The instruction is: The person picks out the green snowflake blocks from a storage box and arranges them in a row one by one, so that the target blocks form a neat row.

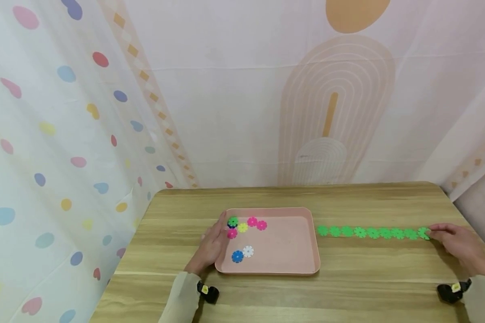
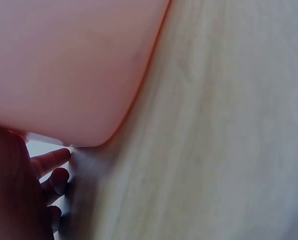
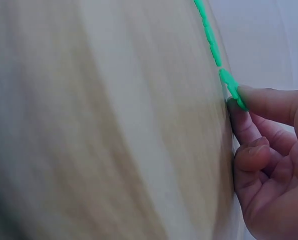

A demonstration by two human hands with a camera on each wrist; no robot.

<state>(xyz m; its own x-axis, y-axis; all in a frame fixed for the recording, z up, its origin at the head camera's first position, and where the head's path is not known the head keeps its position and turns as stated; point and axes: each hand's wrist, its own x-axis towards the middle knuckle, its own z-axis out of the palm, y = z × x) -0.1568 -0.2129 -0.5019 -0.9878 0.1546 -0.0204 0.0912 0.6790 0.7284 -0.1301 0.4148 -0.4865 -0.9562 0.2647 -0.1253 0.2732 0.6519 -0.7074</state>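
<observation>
My right hand (image 1: 458, 242) pinches a green snowflake disc (image 1: 423, 233) between thumb and fingers, at the right end of a straight row of green snowflake discs (image 1: 373, 233) on the table. In the right wrist view that disc (image 3: 232, 89) tilts up, its lower edge beside the row. My left hand (image 1: 212, 244) rests at the left rim of a pink tray (image 1: 283, 269), its fingers lying along the side. Seen from the left wrist, those spread fingers (image 2: 51, 161) are beside the tray's outer wall (image 2: 88, 75). Near the hand, inside the tray, lies a pink disc (image 1: 232, 233).
The tray also holds a green disc (image 1: 232, 221) over a dark one, a yellow disc (image 1: 242, 227), pink discs (image 1: 257, 223), a blue disc (image 1: 237, 256) and a white disc (image 1: 248, 251). A patterned curtain (image 1: 226, 112) hangs behind the wooden table (image 1: 347, 291).
</observation>
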